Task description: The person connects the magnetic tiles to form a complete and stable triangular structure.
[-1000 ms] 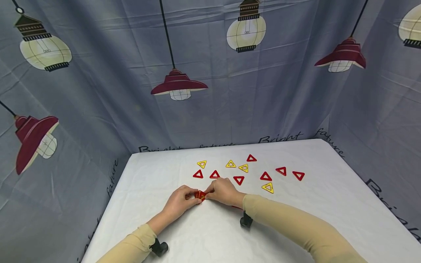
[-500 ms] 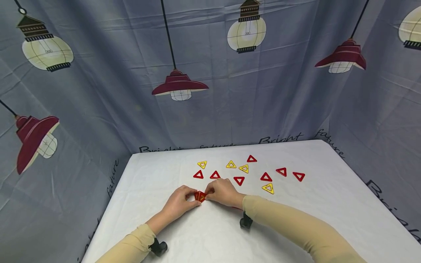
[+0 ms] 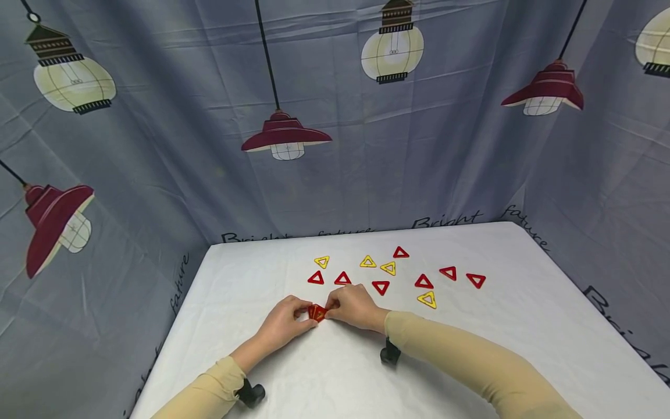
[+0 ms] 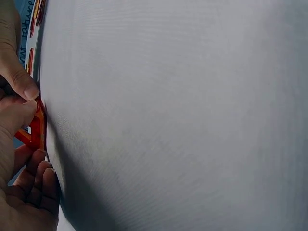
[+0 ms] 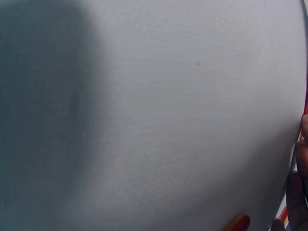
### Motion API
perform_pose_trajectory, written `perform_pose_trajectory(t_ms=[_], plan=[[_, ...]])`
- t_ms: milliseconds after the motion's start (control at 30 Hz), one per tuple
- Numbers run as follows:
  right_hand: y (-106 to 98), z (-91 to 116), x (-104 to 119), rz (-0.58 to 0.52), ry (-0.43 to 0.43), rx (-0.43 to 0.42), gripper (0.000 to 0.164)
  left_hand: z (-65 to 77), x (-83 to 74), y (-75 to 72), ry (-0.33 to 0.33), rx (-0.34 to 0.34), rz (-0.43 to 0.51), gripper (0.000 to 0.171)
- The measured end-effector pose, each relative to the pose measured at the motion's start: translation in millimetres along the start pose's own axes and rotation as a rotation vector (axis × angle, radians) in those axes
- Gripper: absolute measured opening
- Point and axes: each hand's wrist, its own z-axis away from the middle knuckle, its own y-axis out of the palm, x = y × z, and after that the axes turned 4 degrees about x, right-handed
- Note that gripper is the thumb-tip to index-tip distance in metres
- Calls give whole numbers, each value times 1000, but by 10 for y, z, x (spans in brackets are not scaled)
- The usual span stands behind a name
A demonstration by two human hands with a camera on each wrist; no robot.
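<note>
Near the table's middle, a small cluster of joined red triangular frames (image 3: 316, 312) stands between the two hands, with a yellowish tint inside it. My left hand (image 3: 285, 321) grips its left side between thumb and fingers. On the right side, my right hand (image 3: 356, 305) pinches its edge with thumb and forefinger. The left wrist view shows the red-orange pieces (image 4: 38, 125) tilted up from the cloth, fingertips of both hands on them; part is hidden behind the fingers. In the right wrist view only some fingers (image 5: 302, 159) show, at the right edge.
Beyond the hands lie loose triangular frames on the white table (image 3: 235, 279): several red ones, such as a red triangle (image 3: 423, 281), and several yellow, such as a yellow triangle (image 3: 427, 299). A red-and-yellow tip (image 5: 239, 222) shows low in the right wrist view. Grey curtains surround the table.
Both hands and the red cluster have shifted very slightly left. Their hold on it looks the same, and the loose triangles have stayed in place.
</note>
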Motion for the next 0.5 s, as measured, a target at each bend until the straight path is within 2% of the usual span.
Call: perform_pose_trajectory(t_ms=[133,233,367,500], plan=[[-27,6,-14,-20,-1,42,15,24,3,-15,-21,17,10,50],[-129,23,-18,-56,12,75,25,31,1,-69,-60,22,25,61],[-340,51,-23,-120,40,69,30,6,-9,-200,-112,-41,43,63],[-525,99,-60,-167,49,25,31,-22,-69,-365,-109,-131,51,59]])
